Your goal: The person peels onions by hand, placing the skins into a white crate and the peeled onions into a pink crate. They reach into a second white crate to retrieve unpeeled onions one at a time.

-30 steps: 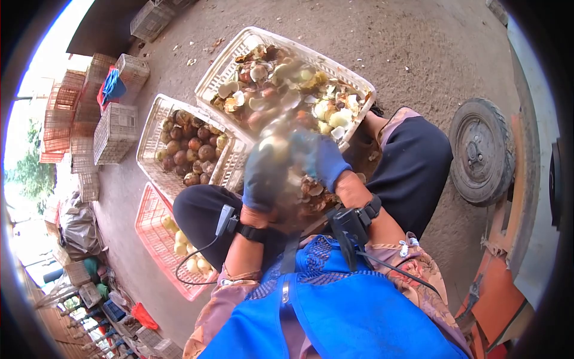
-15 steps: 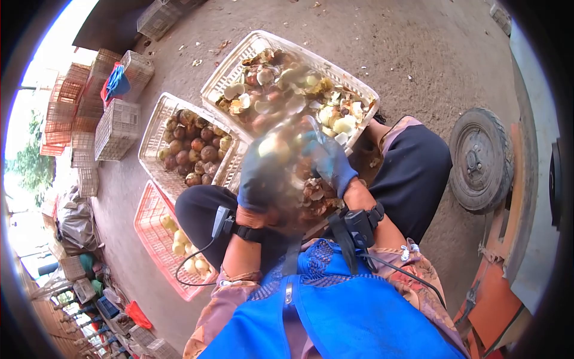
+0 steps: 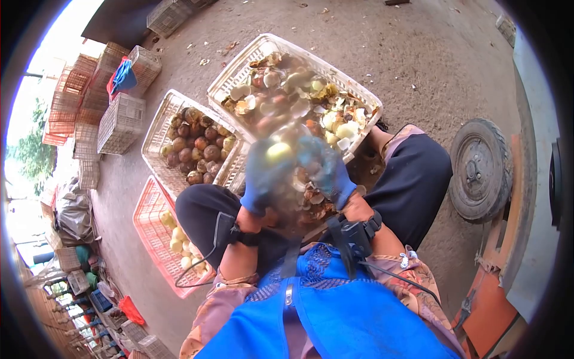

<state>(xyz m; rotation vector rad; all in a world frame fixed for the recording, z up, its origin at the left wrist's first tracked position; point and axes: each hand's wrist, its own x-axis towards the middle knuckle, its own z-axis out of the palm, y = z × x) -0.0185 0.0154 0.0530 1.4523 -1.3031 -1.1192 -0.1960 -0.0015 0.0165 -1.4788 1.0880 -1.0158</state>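
Observation:
A blurred patch covers the middle of the view. My left hand (image 3: 261, 173), in a blue glove, is closed around a pale, round, peeled bulb (image 3: 278, 152) that looks like an onion. My right hand (image 3: 332, 170), also gloved in blue, is just to the right of it. Its fingers are smeared, and whether they hold anything is hidden. Both hands are between my knees, at the near side of a white crate (image 3: 365, 139) of peelings and pale scraps. Below them lies a heap of brown and whitish peelings (image 3: 311, 200).
A second white crate (image 3: 156, 128) holds brown, unpeeled bulbs (image 3: 197, 143). Pale peeled ones (image 3: 177, 239) lie in a pink crate (image 3: 142, 224) beside my left knee. A wheel (image 3: 480, 170) stands at right. Stacked crates (image 3: 121, 122) are at far left.
The view has shifted slightly, so the crates appear a little to the right. The pale bulb stays in my left hand, and my right hand stays close beside it.

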